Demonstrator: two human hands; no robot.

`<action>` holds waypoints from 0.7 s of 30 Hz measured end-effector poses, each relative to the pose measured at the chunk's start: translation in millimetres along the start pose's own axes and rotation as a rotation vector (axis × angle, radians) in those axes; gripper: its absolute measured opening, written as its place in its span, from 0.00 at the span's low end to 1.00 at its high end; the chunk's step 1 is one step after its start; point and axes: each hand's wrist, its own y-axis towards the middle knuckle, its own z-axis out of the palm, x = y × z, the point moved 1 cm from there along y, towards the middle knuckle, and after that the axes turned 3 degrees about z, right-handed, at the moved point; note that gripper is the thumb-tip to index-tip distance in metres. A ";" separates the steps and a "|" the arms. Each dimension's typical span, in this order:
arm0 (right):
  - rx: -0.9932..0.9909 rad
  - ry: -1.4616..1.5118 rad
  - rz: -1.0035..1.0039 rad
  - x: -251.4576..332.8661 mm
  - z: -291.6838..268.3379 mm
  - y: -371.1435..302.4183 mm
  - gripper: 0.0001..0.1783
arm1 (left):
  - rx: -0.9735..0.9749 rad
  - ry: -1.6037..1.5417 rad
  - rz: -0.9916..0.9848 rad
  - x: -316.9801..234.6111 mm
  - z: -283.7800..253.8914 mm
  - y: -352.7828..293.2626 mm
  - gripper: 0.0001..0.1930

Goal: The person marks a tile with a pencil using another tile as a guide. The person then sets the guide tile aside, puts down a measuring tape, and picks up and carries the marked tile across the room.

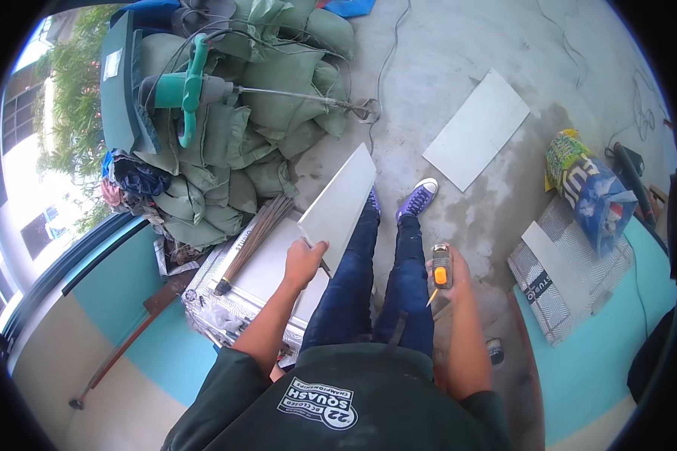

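My left hand [304, 264] is closed on the lower edge of a flat white tile [344, 197], which is tilted up in front of my left leg. Something thin and dark shows just beneath those fingers; I cannot make out what it is. In my right hand [457, 275], beside my right thigh, sits a grey tape measure [442, 264] with an orange button. A short yellow strip sticks out below the tape measure. Farther off, another white tile [480, 129] lies flat on the concrete floor.
Green sacks [278, 83] are piled at the far left, with a green power mixer [177, 90] on them. A bundled stick broom [256, 244] rests on a patterned carton [210, 282]. A blue bag [598, 199] and a narrow white piece [557, 263] lie right. A cable [384, 64] crosses the floor.
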 end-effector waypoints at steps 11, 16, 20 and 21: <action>-0.132 -0.050 -0.045 -5.8 19.5 -2.5 0.16 | -0.056 0.697 0.284 -10.4 -76.4 64.0 0.18; -0.101 -0.102 -0.005 -10.5 30.8 -7.3 0.14 | -0.077 0.805 0.302 -25.7 -91.8 88.1 0.19; -0.128 -0.131 -0.042 -16.0 34.5 -4.6 0.14 | -0.069 0.803 0.295 -32.0 -108.1 109.9 0.21; -0.123 -0.144 -0.037 -16.5 33.3 -4.2 0.14 | -0.064 0.829 0.310 -33.8 -110.8 115.8 0.21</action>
